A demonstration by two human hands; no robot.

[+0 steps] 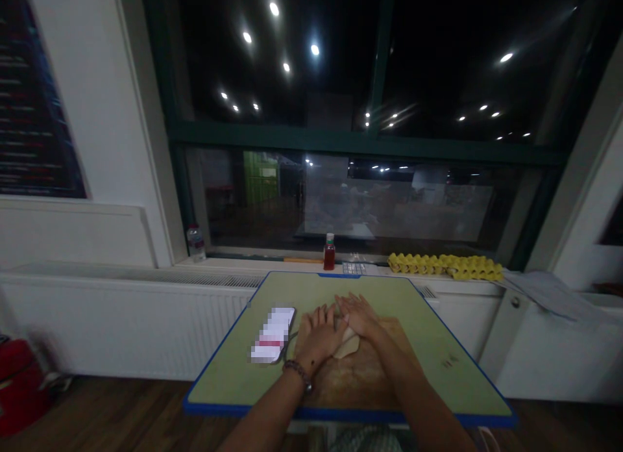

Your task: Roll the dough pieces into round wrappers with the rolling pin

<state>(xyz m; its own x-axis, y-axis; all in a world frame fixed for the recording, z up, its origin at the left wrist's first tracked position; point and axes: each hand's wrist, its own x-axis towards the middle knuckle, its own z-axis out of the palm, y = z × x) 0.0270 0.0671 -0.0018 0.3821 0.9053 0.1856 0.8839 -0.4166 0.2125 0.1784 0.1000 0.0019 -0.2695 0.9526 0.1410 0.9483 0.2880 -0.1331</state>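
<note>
A pale lump of dough (pixel 346 345) lies on a wooden board (pixel 360 374) on a green table with a blue edge (pixel 233 380). My left hand (pixel 318 338) lies flat on the board at the dough's left side, fingers together and stretched forward; a beaded band is on that wrist. My right hand (pixel 359 314) rests flat over the far end of the dough, fingers extended. Both palms press down and most of the dough is hidden beneath them.
A phone (pixel 273 335) lies on the table left of the board. On the windowsill behind stand a red bottle (pixel 329 252), a clear bottle (pixel 196 241) and yellow egg trays (pixel 445 265). A radiator runs under the sill. Something red (pixel 19 387) sits on the floor at left.
</note>
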